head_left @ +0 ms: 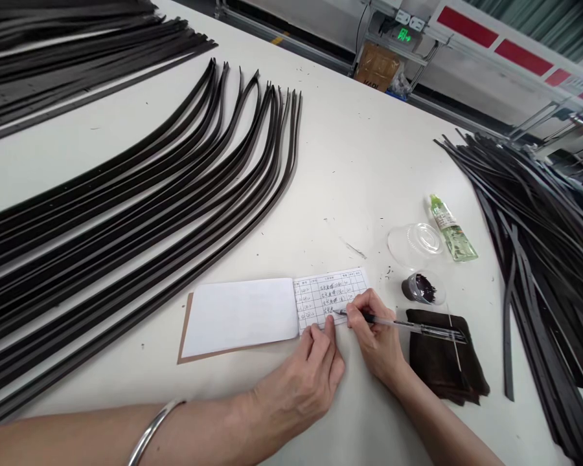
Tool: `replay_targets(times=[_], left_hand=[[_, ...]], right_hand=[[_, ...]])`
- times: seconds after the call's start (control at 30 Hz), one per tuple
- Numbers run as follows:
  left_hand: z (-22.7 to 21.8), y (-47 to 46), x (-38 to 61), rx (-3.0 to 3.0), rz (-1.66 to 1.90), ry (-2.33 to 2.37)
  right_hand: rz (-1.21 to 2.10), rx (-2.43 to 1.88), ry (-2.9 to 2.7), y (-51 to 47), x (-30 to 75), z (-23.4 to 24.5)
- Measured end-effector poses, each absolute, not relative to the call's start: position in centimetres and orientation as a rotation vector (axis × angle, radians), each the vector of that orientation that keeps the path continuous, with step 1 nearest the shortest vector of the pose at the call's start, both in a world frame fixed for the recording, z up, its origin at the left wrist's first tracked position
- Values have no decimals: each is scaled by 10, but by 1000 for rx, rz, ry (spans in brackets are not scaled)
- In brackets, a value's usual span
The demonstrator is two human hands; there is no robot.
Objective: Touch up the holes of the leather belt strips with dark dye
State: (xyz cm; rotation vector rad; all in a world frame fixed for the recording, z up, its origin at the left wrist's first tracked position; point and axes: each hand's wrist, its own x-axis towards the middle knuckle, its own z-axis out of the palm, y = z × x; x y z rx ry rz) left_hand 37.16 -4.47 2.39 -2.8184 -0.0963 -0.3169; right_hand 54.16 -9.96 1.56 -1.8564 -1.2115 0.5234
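Observation:
My right hand (374,336) grips a clear ballpoint pen (408,325), its tip on a ruled, handwritten form (331,299) in an open booklet. My left hand (311,375) rests with its fingertips on the lower edge of the booklet, holding nothing else. A blank white page (238,317) lies to the left of the form, over a brown card backing (187,327). A silver bangle (153,432) circles my left wrist.
Long dark strips, apparently leather (126,239), fan across the white table (350,162) at left, with more at top left and a heap (539,246) at right. Nearby stand a green-labelled bottle (451,230), a clear lid (414,244), a cup of dark liquid (422,288) and a dark cloth (442,356).

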Motion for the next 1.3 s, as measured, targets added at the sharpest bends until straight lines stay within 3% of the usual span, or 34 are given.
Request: replay_targets(times=[1.3], left_hand=[[22, -44, 370, -2848, -312, -105]], right_hand=[[501, -1919, -1128, -98, 543, 13]])
